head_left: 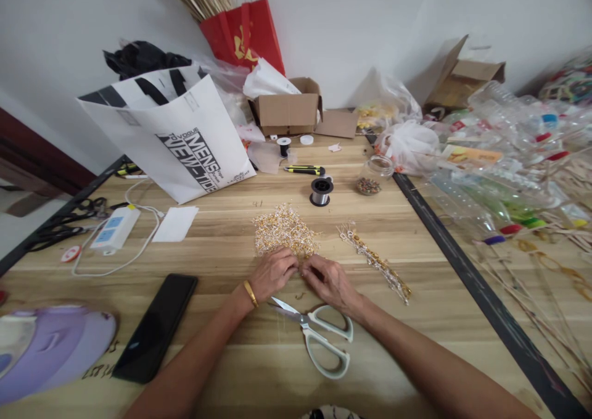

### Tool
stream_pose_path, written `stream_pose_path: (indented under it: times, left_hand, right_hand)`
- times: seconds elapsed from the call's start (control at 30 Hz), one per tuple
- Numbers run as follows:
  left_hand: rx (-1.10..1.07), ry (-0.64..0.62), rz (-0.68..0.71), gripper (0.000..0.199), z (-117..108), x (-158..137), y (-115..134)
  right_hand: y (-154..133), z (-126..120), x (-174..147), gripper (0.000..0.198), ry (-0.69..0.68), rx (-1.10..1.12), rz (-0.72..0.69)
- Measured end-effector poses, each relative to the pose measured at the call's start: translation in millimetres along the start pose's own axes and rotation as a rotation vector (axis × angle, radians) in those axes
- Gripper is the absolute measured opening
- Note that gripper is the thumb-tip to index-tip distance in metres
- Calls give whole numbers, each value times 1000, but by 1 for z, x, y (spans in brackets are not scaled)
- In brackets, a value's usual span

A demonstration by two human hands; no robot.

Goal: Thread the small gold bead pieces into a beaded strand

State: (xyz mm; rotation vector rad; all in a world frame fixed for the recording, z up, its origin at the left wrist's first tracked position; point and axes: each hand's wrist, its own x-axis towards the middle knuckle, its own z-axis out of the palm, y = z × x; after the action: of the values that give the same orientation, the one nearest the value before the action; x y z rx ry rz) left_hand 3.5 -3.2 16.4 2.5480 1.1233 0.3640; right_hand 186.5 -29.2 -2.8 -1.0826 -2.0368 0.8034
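Observation:
My left hand point(276, 272), below a gold bracelet point(250, 293), is closed at the near edge of a pile of gold and clear beads point(283, 229). Close beside it my right hand point(330, 278) is closed too, thumb and fingers pinched together. What sits between the fingertips is too small to make out. A pair of scissors point(305, 321) with pale handles lies partly spread just below my hands. To the right rests a bundle of beaded strands point(377, 260) in gold and clear.
Beyond the beads stand a spool of silver wire point(320, 192), a yellow-black utility knife point(304, 170) and a jar of small beads point(370, 183). A black phone point(156, 327) and a power strip point(115, 229) lie left. Plastic bottles point(499, 178) crowd the right side.

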Motion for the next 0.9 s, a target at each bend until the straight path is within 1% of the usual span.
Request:
stream_pose_path:
  times: [0.13,0.23,0.4,0.53,0.8,0.9]
  left_hand:
    - [-71,27,-40,12,-3,1,1]
    - [-75,15,-49,9,-5,1,1]
    - [-4,-17,1,11,-4,0,1]
    - [21,-10,32,13,-1,-1,0]
    - [-38,51,-24,10,-7,0,-4]
    - [-36,28,-34,7,-10,-1,-6]
  right_hand:
    - [1,0,0,11,4,9,-6]
    - [1,0,-1,11,0,5,7]
    - [0,0,-1,11,-7,6,22]
    - [1,1,-1,11,-1,11,12]
    - [0,0,-1,10,-4,-3,16]
    - [-1,0,-1,11,-3,-6,16]
